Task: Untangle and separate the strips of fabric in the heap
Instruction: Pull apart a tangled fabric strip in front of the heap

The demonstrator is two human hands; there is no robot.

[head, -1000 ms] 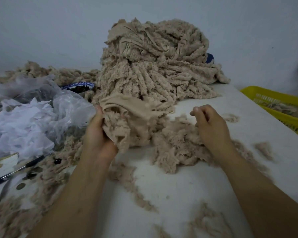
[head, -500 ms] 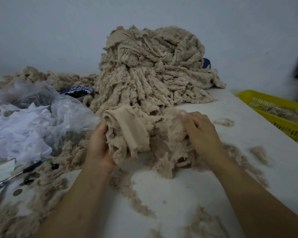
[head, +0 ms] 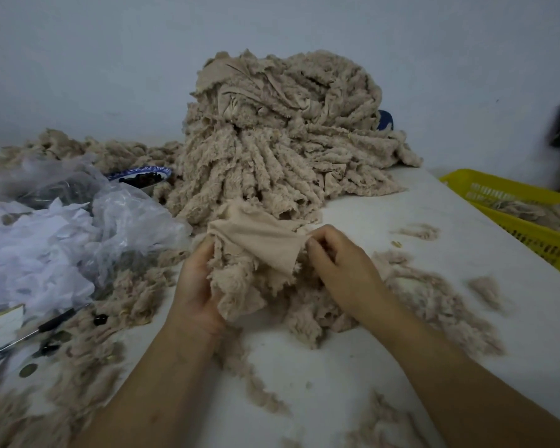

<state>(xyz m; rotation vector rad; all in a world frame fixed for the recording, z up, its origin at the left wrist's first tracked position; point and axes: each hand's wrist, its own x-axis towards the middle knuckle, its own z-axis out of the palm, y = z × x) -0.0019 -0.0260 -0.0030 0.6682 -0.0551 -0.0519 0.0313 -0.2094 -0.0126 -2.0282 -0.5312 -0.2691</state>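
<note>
A tall heap of beige fleecy fabric strips [head: 282, 137] stands at the back middle of the white table [head: 385, 221]. In front of it, one beige strip [head: 256, 250] is stretched between both hands, smooth backing side up. My left hand [head: 198, 286] grips its left end, fluffy folds hanging over the palm. My right hand [head: 340, 270] pinches its right corner between thumb and fingers. More loose beige pieces [head: 320, 312] lie under and around the hands.
A clear plastic bag with white scraps [head: 46, 247] lies at the left. Behind it sits a blue-rimmed bowl [head: 143, 176]. A pen [head: 29, 334] and coins lie at the lower left. A yellow basket [head: 514, 215] holding fluff stands at the right edge. Fluff litters the table.
My right hand moved left from the table and took hold of the strip's right corner. The strip, bunched in my left hand before, is now spread between both hands.
</note>
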